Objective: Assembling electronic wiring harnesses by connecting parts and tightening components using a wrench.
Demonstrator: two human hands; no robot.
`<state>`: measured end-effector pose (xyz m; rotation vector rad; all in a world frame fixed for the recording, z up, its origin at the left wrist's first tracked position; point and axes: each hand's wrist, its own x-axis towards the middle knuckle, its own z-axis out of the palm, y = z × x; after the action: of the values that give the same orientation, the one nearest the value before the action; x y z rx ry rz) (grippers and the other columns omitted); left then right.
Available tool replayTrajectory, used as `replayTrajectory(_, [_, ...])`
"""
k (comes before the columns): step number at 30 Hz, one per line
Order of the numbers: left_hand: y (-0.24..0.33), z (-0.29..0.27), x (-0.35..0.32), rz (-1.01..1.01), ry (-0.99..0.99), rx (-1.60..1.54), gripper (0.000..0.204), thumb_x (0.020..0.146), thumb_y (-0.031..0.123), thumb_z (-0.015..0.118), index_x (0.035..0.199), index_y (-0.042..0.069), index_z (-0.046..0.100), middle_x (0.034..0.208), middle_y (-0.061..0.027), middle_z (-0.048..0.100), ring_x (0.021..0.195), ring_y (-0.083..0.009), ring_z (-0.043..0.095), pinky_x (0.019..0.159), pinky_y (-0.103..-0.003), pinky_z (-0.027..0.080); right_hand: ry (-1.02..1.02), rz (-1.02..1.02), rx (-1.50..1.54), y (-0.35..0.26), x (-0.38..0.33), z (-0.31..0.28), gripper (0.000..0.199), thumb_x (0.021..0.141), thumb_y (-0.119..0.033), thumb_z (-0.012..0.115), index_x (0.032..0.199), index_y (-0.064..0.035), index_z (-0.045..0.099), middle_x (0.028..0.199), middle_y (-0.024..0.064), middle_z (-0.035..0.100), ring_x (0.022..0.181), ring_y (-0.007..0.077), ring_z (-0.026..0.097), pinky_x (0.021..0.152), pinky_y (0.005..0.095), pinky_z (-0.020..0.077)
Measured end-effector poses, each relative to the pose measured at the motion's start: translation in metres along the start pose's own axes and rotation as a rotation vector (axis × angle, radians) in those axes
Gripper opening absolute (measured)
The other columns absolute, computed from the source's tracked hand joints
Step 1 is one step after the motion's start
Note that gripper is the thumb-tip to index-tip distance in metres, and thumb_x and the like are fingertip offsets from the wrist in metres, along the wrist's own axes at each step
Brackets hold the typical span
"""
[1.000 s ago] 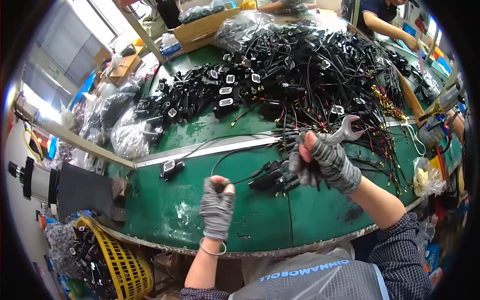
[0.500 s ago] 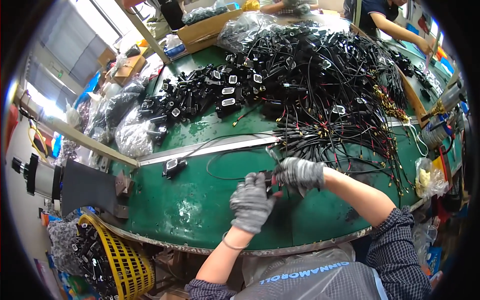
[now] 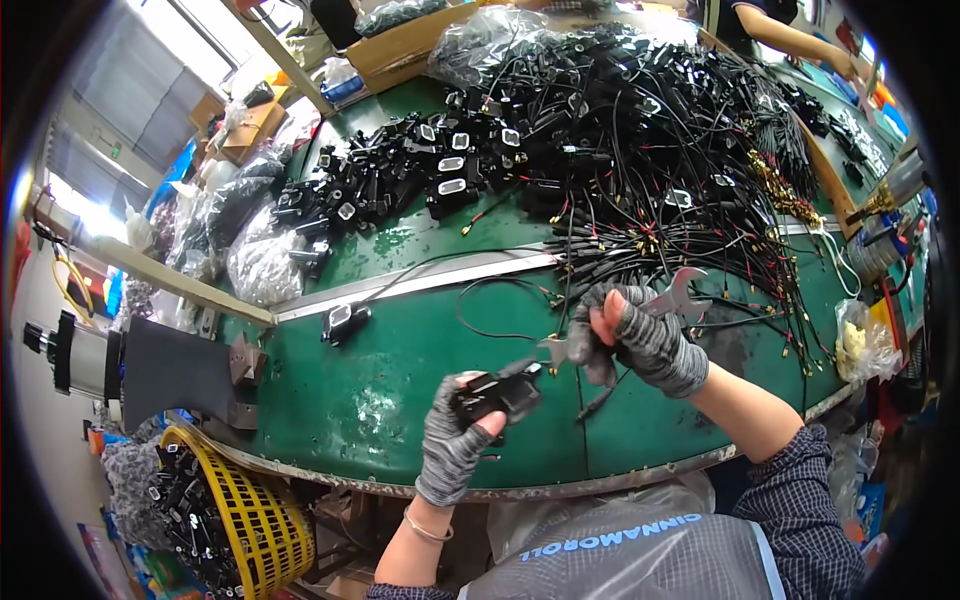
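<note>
My left hand [image 3: 450, 440], in a grey striped glove with bare fingertips, grips a black plastic housing [image 3: 512, 390] above the near part of the green table [image 3: 380, 400]. My right hand [image 3: 660, 345], gloved the same way, is closed around a metal open-ended wrench [image 3: 684, 294]. Its larger jaw sticks out to the right of the fist, and its smaller jaw sits close to the housing's upper right end. Whether that jaw touches the housing I cannot tell. Below my right hand a short black cable end [image 3: 600, 398] shows on the table.
A black part with a white-rimmed window [image 3: 345, 320] lies left, its cable reaching over a metal strip [image 3: 420, 277]. Heaped black housings and cables [image 3: 620, 150] cover the far side. A yellow basket [image 3: 265, 530] stands lower left. Another person's arm [image 3: 800, 42] shows far right.
My hands have moved apart: the left went down and left with the housing, the right moved up and right. The housing and the wrench now show plainly.
</note>
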<state>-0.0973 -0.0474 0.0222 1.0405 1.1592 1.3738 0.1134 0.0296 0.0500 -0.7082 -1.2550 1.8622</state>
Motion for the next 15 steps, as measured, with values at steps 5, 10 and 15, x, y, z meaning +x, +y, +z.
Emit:
replayTrajectory(5, [-0.001, 0.021, 0.004, -0.220, -0.211, -0.040, 0.032, 0.069, 0.008, 0.062, 0.097, 0.004, 0.047, 0.089, -0.0030, 0.051, 0.076, -0.0093, 0.049, 0.064, -0.021, 0.043, -0.091, -0.056, -0.157, -0.019, -0.011, 0.019, 0.038, 0.082, -0.039, 0.042, 0.075, -0.0036, 0.053, 0.063, 0.0029, 0.054, 0.050, 0.0085, 0.052, 0.045, 0.0214, 0.0422])
replayTrajectory(10, [-0.007, 0.030, 0.011, -0.244, -0.265, -0.064, 0.036, 0.067, 0.009, 0.063, 0.100, 0.004, 0.047, 0.087, -0.0035, 0.053, 0.074, -0.0110, 0.050, 0.063, -0.022, 0.043, -0.087, -0.113, -0.271, -0.028, -0.026, 0.015, 0.038, 0.081, -0.040, 0.045, 0.076, -0.0026, 0.053, 0.062, 0.0034, 0.053, 0.050, 0.0091, 0.051, 0.046, 0.0219, 0.0423])
replayTrajectory(15, [-0.004, 0.041, 0.011, -0.192, -0.305, -0.137, 0.037, 0.067, 0.006, 0.062, 0.101, 0.005, 0.048, 0.089, -0.0038, 0.054, 0.080, -0.0127, 0.051, 0.066, -0.023, 0.043, -0.086, -0.061, -0.361, -0.042, -0.030, 0.012, 0.040, 0.079, -0.041, 0.046, 0.076, -0.0025, 0.053, 0.061, 0.0036, 0.053, 0.051, 0.0094, 0.052, 0.048, 0.0220, 0.0434])
